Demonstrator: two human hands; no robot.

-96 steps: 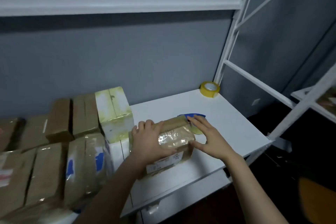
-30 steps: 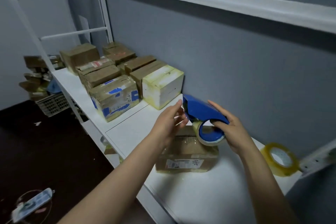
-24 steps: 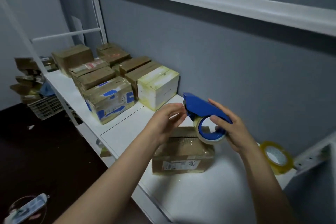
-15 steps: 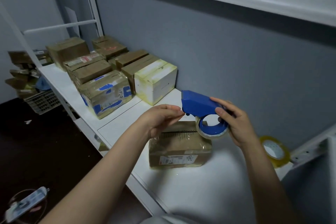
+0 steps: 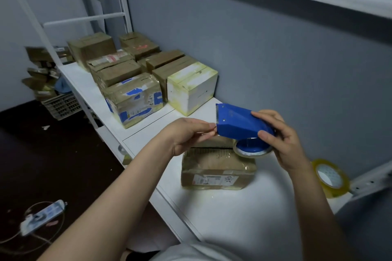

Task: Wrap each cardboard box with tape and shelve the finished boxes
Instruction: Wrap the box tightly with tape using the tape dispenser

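Right hand (image 5: 284, 140) grips the blue tape dispenser (image 5: 239, 122); left hand (image 5: 186, 135) pinches its tape end (image 5: 212, 132).

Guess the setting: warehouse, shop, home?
Probably a small parcel-packing storeroom: white metal shelving lined with taped cardboard boxes, a blue tape dispenser in the right hand, a spare tape roll nearby.

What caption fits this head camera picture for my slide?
Right hand holds a blue tape dispenser over a cardboard box; left hand pinches the tape end at its teeth.
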